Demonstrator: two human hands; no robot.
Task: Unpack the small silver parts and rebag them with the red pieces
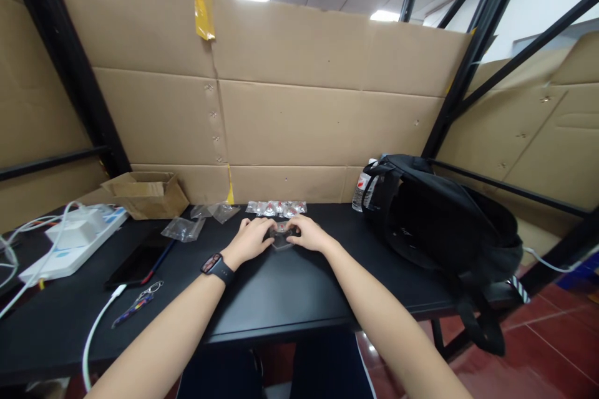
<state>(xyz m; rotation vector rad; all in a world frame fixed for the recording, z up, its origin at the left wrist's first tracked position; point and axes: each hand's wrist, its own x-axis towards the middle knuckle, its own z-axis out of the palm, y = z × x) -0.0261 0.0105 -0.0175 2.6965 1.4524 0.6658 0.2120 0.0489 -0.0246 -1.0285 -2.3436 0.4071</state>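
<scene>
At the middle of the black tabletop, both hands meet over a small clear plastic bag (281, 240). Its far end holds a small item, too small to name. My left hand (253, 238), with a dark watch (217, 265) on the wrist, pinches the bag's left side. On the opposite side, the fingers of my right hand (309, 232) are closed on the bag too. Just beyond the fingers lies a row of small filled clear packets (276, 207) with bits of red and silver. Clear, crumpled plastic bags (183, 229) rest to the left of my left hand.
A black backpack (444, 218) and a water bottle (364, 190) stand at the right. Leftward are an open cardboard box (146, 194), a white power strip (75, 249), a dark tablet or phone (140, 259), a keyring (138, 307) and a white cable (100, 324). Cardboard walls (290, 124) rise behind.
</scene>
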